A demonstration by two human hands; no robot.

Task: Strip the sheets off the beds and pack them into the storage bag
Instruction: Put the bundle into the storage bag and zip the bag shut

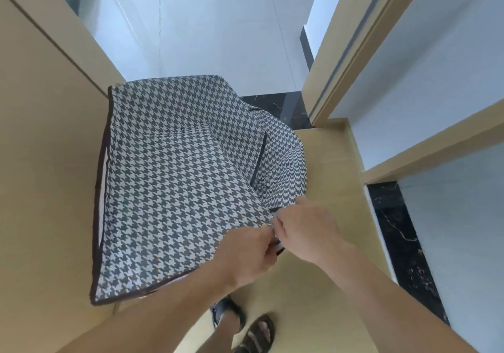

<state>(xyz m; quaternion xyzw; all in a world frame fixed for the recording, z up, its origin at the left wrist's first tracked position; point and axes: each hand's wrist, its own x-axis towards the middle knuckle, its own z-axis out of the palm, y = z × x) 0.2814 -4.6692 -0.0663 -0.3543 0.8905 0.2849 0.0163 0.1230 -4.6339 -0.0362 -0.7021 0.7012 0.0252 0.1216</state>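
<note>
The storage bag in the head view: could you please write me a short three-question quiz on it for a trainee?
1. True or false: the left hand and the right hand both grip the near right corner of the storage bag.
2. What does the bag sit on? A) a tan wooden surface B) a bed C) a tiled floor
3. Fill in: the person's feet wear dark ____.
Key: 1 true; 2 A; 3 sandals.
</note>
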